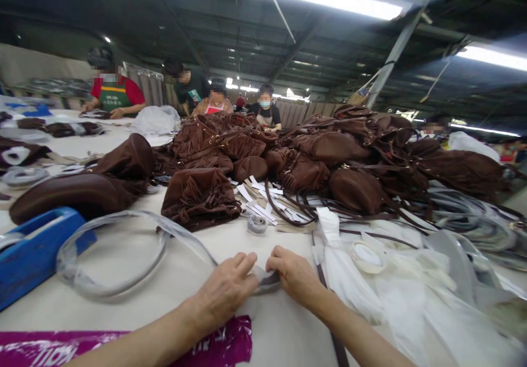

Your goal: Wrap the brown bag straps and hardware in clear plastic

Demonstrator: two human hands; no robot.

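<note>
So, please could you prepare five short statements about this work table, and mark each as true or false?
1. The left hand and the right hand both hold the grey strip. True.
2. The blue tape dispenser stands at the picture's right edge. False: the dispenser stands at the left edge.
3. Brown bags are piled beyond the hands. True.
4. The purple plastic lies under the right forearm. False: it lies under the left forearm.
5. The small tape roll lies nearer the camera than the hands. False: it lies beyond them.
</note>
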